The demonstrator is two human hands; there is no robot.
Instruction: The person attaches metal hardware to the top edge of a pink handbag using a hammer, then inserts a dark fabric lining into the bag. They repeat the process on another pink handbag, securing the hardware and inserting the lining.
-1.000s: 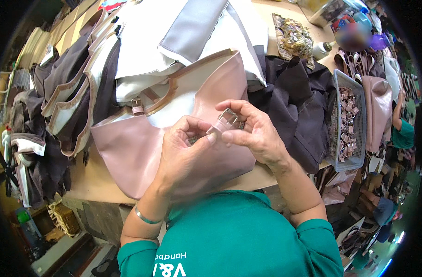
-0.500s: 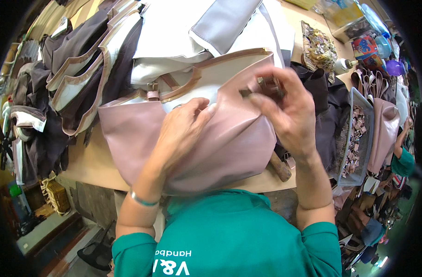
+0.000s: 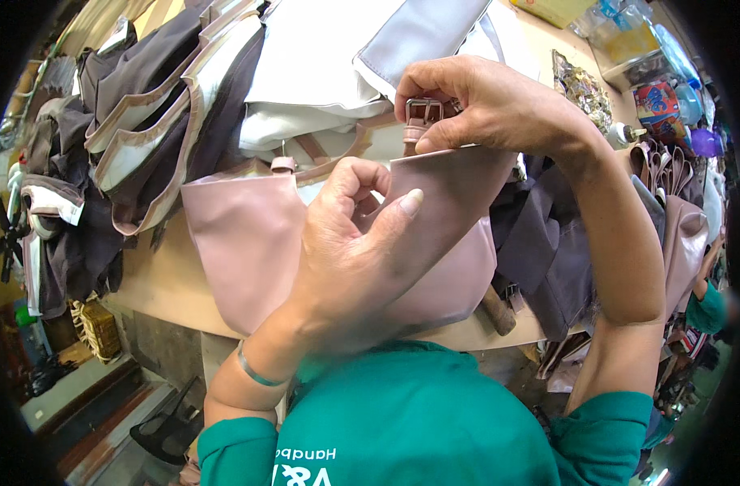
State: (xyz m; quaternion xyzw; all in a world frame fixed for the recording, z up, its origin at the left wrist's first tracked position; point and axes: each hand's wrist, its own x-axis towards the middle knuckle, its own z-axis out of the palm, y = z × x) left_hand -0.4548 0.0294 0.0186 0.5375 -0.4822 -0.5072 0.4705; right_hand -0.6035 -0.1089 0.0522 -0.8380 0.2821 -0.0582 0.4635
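Observation:
A dusty-pink handbag with brown edging and a pale lining lies on the table in front of me. My right hand pinches a short pink strap with a metal buckle at the bag's raised upper edge on the right. At the middle of that edge, my left hand grips the panel, its fingers curled behind and its thumb on the outside. A second small pink strap piece sits at the rim on the left, with a thin metal pin standing up from it.
Dark bag pieces with brown edging are stacked at left. White bags lie behind. At right are dark pieces, a hammer-like wooden handle, a bag of small metal parts and hanging pink pieces.
My right hand has moved left and up, bringing the buckle strap to the bag's upper edge. The bag's right panel has been lifted and folded toward me, and my left hand has shifted right.

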